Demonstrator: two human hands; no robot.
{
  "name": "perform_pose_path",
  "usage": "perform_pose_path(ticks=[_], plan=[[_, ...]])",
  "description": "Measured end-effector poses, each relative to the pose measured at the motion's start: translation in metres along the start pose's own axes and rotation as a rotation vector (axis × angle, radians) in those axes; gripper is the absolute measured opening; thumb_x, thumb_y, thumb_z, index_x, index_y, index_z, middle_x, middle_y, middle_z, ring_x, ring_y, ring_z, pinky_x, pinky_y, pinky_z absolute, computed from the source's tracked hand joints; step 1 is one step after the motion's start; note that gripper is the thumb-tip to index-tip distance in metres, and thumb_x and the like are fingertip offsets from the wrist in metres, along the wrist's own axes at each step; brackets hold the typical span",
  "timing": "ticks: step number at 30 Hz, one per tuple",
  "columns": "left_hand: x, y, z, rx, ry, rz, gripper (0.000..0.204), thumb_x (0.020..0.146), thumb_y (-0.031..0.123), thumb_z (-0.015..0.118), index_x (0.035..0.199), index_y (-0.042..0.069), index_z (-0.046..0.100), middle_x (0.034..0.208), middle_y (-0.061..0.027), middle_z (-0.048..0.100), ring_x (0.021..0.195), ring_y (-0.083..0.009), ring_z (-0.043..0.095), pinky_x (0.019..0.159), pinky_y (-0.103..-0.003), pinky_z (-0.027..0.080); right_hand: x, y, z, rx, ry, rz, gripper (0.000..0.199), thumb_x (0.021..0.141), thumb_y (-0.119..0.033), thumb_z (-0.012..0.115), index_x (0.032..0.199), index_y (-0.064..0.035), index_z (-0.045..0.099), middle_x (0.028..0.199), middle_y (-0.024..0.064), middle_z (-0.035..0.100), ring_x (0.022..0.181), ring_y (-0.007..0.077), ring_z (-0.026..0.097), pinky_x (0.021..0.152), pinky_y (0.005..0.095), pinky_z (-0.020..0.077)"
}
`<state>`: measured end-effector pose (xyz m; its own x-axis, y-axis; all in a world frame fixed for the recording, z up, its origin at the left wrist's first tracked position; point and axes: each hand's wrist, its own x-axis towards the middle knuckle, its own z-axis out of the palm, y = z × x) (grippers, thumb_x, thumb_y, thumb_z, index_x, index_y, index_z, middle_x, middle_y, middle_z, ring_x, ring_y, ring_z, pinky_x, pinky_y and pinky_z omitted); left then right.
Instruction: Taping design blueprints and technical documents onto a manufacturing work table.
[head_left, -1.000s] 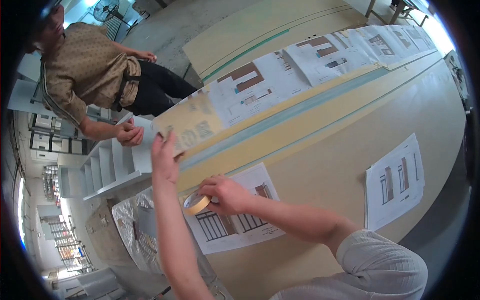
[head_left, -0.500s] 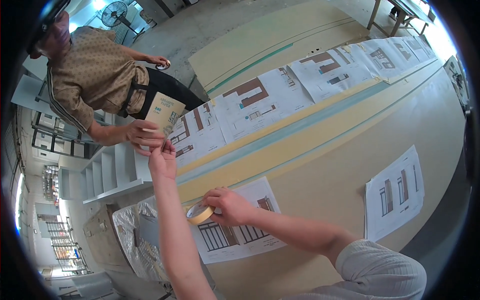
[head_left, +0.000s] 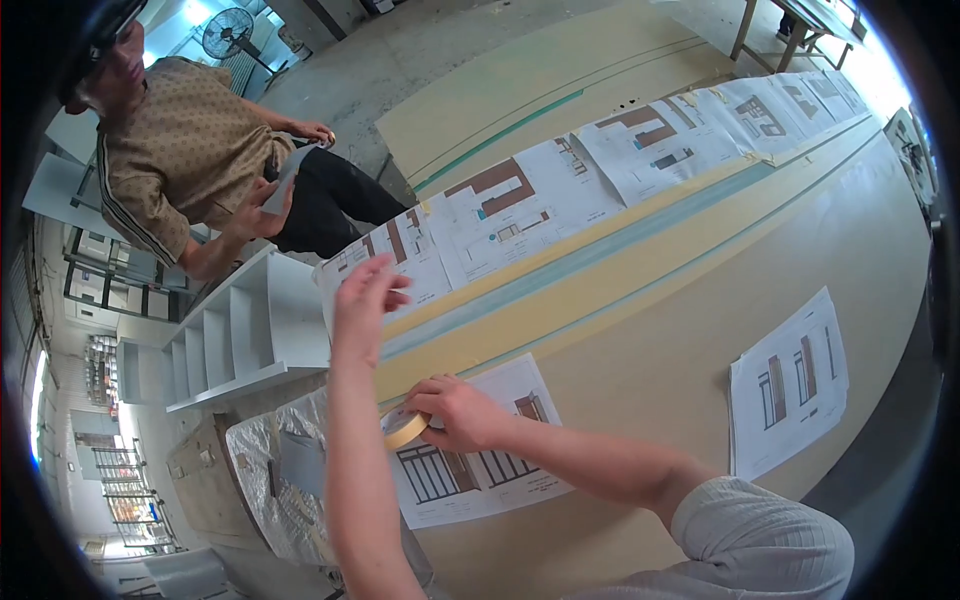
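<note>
— Roll of masking tape (head_left: 405,428), near edge of the long board (head_left: 880,250), gripped in the right hand (head_left: 460,412), fingers curled round its rim, resting over the nearest drawing sheet (head_left: 480,470).

— And the left hand (head_left: 362,300)?

— Raised and open, fingers loosely spread, nothing in it, hovering just short of the far row of plan sheets (head_left: 520,200).

— Loose end of the tape?

— Cannot tell; too small to make out.

— Likely trouble, then?

— Probably one-handed peeling: tape folding back on itself or tearing crooked. Could also drag the nearest sheet sideways, since the roll sits right on top of it.

— Anything near that edge?

— Crinkled foil wrapping (head_left: 270,470) just left of the sheet, below the board edge; a slipped roll might well drop there. White shelf unit (head_left: 240,330) further left.

— Other people?

— One standing at far left in a patterned shirt (head_left: 170,150), holding a folded paper (head_left: 285,180), well apart from both hands. Lone sheet (head_left: 790,385) out to the right, probably free to slide if brushed.
</note>
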<state>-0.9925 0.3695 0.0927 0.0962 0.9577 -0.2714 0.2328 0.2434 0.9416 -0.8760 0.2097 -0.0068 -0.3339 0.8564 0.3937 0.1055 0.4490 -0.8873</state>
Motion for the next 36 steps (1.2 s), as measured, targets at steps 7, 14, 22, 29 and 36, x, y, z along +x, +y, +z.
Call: perform_pose_path(ticks=[7,14,22,29,36], plan=[[-0.027,0.003,0.125,0.976,-0.428,0.37,0.057,0.097,0.007,0.061,0.152,0.018,0.062,0.102,-0.0176,0.076,0.087,-0.0277,0.074,0.088,-0.04,0.057,-0.01,0.013,0.013,0.035,-0.01,0.074,0.032,0.081,-0.016,0.08,0.109,-0.0059,0.071,0.112,0.0143,0.069,0.11,0.0361,0.065,0.1,0.0464,0.0504],[-0.03,-0.014,0.157,1.509,-0.505,0.61,0.072,0.093,0.005,0.059,0.163,0.022,0.05,0.113,-0.0166,0.07,0.106,-0.0332,0.072,0.098,-0.048,0.05,-0.005,0.023,0.02,0.183,-0.007,0.141,0.045,0.085,-0.024,0.082,0.123,-0.0054,0.068,0.105,0.0196,0.068,0.106,0.0406,0.064,0.097,0.0503,0.0511],[-0.028,-0.012,0.063,1.587,-0.564,0.575,0.078,0.089,0.002,0.062,0.16,0.033,0.054,0.118,-0.0158,0.065,0.109,-0.0324,0.068,0.095,-0.045,0.051,0.002,0.006,-0.001,0.029,0.02,0.002,0.041,0.077,-0.012,0.08,0.116,-0.0052,0.073,0.11,0.021,0.071,0.102,0.0442,0.067,0.094,0.0527,0.0559],[-0.002,-0.021,0.132,1.497,-0.512,0.838,0.068,0.087,0.002,0.067,0.15,0.028,0.064,0.116,-0.0143,0.068,0.109,-0.0313,0.071,0.095,-0.044,0.054,-0.007,0.007,-0.001,0.081,0.025,0.026,0.035,0.077,-0.01,0.08,0.11,-0.0041,0.072,0.109,0.0212,0.072,0.105,0.0444,0.068,0.096,0.0531,0.0548],[-0.023,-0.017,0.131,1.461,-0.471,0.79,0.058,0.086,0.007,0.072,0.142,0.025,0.071,0.109,-0.0153,0.068,0.11,-0.03,0.07,0.098,-0.044,0.051,0.0,0.006,0.01,0.121,0.024,-0.039,0.032,0.085,-0.018,0.081,0.112,-0.0029,0.071,0.116,0.0219,0.071,0.116,0.0421,0.066,0.1,0.0506,0.0526]])
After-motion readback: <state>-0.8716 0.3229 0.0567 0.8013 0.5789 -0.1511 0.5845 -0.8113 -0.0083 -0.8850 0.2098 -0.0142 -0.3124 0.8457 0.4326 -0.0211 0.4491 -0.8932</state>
